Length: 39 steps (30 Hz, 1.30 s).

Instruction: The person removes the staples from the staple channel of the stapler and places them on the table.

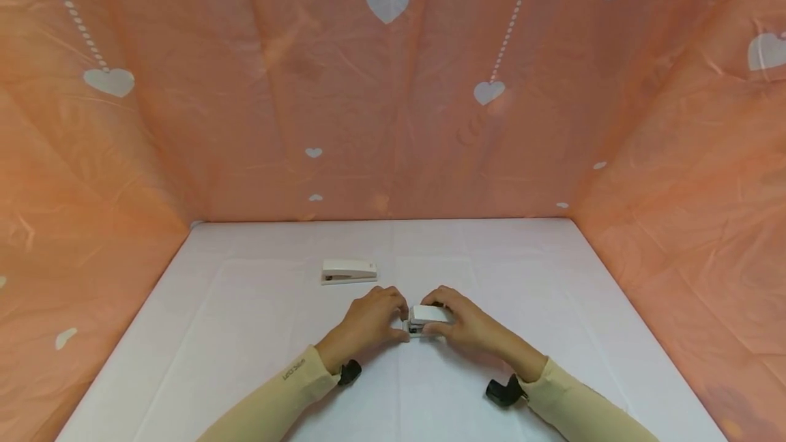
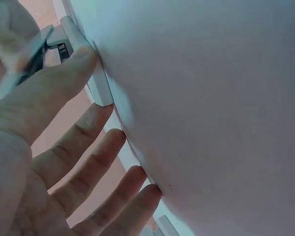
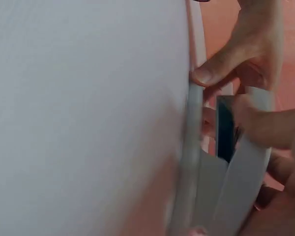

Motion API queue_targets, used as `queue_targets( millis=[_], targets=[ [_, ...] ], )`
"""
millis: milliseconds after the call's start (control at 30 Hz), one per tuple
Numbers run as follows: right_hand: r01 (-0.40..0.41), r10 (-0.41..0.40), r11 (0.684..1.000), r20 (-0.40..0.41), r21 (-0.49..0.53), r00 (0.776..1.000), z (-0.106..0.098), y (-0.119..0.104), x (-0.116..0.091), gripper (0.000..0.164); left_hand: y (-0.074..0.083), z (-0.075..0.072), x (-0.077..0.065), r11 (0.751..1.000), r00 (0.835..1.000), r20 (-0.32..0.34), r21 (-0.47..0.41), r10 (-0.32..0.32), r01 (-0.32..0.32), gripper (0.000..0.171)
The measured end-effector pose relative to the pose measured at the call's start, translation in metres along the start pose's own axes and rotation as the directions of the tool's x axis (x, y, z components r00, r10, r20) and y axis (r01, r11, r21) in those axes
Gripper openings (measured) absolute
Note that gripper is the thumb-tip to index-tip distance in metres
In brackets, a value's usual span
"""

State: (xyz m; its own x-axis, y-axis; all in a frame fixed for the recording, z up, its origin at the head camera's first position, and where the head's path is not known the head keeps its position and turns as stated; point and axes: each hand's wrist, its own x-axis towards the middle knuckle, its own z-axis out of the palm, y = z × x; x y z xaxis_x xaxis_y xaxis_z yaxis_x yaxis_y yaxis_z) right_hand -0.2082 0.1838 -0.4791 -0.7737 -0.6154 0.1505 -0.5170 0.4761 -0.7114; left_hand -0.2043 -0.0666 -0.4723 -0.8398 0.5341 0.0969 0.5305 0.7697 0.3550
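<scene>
A white stapler (image 1: 428, 314) sits on the white table between both hands. My left hand (image 1: 370, 319) pinches the end of its base (image 2: 101, 87) between thumb and index finger, the other fingers spread along the table. From the other side my right hand (image 1: 468, 322) grips the upper arm (image 3: 246, 169), its thumb on the near side. The right wrist view shows this arm raised at an angle from the base, a dark metal part between them. Behind the left hand, a second white stapler (image 1: 348, 269) lies apart from both hands.
The white cloth-covered table (image 1: 245, 360) reaches back to an orange curtain (image 1: 393, 108) printed with pale hearts, which also hangs along both sides. Black wrist cameras (image 1: 505, 392) sit at both cuffs, close over the table.
</scene>
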Motion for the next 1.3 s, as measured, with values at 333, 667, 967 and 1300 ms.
queue_targets(
  millis=[333, 667, 967, 1300],
  targets=[
    [-0.048, 0.05, 0.994, -0.011, 0.097, 0.999, -0.009, 0.004, -0.005, 0.035, 0.003, -0.001, 0.005, 1.0, 0.998, 0.054, 0.011, -0.019, 0.019, 0.031],
    [0.087, -0.083, 0.996, -0.15, 0.024, 0.985, -0.018, 0.002, -0.01, 0.034, 0.006, -0.002, 0.006, 0.999, 0.998, 0.067, 0.049, -0.021, 0.018, 0.033],
    [0.104, -0.102, 0.995, -0.197, -0.003, 0.975, -0.034, 0.004, -0.017, 0.031, 0.005, -0.002, 0.005, 0.999, 0.998, 0.064, 0.04, -0.028, 0.026, 0.032],
    [0.126, -0.127, 0.992, -0.213, -0.015, 0.969, -0.043, 0.005, -0.022, 0.031, 0.005, -0.001, 0.005, 0.999, 0.997, 0.07, 0.043, -0.035, 0.032, 0.032]
  ],
)
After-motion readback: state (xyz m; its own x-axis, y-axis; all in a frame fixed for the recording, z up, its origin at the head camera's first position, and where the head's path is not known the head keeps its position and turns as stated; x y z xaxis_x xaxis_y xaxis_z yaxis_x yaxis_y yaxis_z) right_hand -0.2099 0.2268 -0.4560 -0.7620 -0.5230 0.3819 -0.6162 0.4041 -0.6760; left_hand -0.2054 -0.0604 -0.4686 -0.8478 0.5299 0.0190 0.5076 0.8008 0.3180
